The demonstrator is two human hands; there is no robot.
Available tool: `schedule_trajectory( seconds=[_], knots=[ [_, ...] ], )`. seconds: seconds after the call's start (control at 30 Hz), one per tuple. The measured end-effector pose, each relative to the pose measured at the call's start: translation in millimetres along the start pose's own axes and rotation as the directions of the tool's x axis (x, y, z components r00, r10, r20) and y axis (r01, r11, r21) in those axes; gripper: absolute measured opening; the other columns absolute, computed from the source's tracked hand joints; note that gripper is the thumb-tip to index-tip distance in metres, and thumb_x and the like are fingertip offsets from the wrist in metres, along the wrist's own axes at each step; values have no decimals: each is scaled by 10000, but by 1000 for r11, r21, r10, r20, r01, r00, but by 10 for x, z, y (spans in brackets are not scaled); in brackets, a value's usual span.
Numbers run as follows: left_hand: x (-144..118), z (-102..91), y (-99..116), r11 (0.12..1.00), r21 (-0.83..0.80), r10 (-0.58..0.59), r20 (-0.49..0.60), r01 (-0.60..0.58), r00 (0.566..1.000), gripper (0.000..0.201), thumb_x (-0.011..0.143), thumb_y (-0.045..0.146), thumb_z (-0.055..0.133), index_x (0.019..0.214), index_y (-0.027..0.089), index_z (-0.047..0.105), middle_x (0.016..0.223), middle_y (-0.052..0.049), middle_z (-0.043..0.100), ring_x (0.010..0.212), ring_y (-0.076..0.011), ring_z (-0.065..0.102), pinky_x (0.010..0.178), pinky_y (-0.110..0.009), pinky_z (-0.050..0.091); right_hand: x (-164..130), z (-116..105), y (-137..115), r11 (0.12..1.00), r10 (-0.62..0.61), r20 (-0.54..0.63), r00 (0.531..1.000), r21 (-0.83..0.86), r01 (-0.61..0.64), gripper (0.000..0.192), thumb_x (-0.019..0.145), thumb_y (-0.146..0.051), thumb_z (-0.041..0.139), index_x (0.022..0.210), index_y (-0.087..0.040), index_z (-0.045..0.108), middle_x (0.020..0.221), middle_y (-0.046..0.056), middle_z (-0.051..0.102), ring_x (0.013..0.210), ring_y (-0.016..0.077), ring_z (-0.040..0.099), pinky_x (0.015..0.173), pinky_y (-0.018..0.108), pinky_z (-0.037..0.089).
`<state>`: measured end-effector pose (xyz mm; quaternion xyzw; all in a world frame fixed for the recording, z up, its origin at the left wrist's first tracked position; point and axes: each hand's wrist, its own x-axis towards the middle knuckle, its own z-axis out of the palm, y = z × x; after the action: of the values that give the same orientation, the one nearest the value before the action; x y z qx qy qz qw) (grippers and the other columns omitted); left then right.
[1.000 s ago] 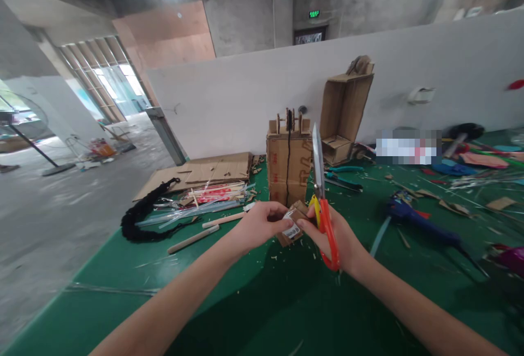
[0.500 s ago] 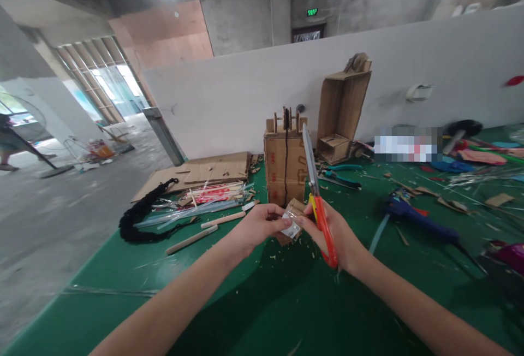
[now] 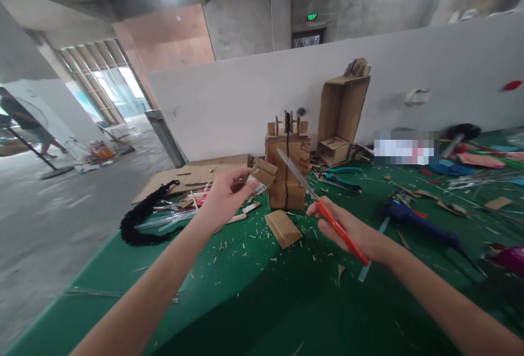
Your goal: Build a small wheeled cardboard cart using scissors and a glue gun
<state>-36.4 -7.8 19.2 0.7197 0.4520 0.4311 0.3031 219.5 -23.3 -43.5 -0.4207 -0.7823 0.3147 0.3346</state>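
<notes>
Half a second ago both hands met over 1 small cardboard bundle; now they have parted, and the left hand has lifted away, fingers pinched shut on a small cardboard piece held up before the cardboard tower. A second cardboard offcut lies on the green table between the hands, apparently just cut free. The right hand stays closed around the orange-handled scissors, blades seemingly shut, though motion blur hides them.

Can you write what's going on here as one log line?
left hand: holds cardboard piece | right hand: holds scissors
</notes>
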Motion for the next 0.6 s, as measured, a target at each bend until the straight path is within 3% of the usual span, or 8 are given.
schedule_trajectory(
  seconds=[0.23, 0.47, 0.6],
  knots=[
    [20, -97, 10, 999, 39, 36, 18, -37, 999, 306, 818, 286, 556, 1065, 124, 637, 936, -80, 683, 837, -168, 619, 752, -290, 486, -2, 44, -74, 994, 6, 92, 996, -109, 4, 269, 805, -478, 547, 909, -230, 559, 787, 46, 554, 658, 190, 511, 599, 336, 464],
    [-3, -21, 13, 997, 56, 40, 89, -45, 995, 243, 811, 286, 547, 971, 146, 665, 803, -57, 671, 786, -177, 614, 723, -309, 492, 0, 114, 40, 988, 17, 63, 998, -153, -7, 257, 801, -467, 560, 875, -224, 524, 781, 39, 551, 660, 188, 517, 590, 324, 443],
    [-16, -10, 12, 996, 62, 54, 86, -60, 995, 213, 791, 273, 560, 928, 164, 681, 744, -43, 666, 742, -173, 605, 709, -314, 496, 20, 146, 55, 962, 65, 49, 997, -270, -49, 251, 813, -459, 538, 812, -222, 459, 777, 46, 547, 656, 190, 510, 584, 328, 429]
  ],
)
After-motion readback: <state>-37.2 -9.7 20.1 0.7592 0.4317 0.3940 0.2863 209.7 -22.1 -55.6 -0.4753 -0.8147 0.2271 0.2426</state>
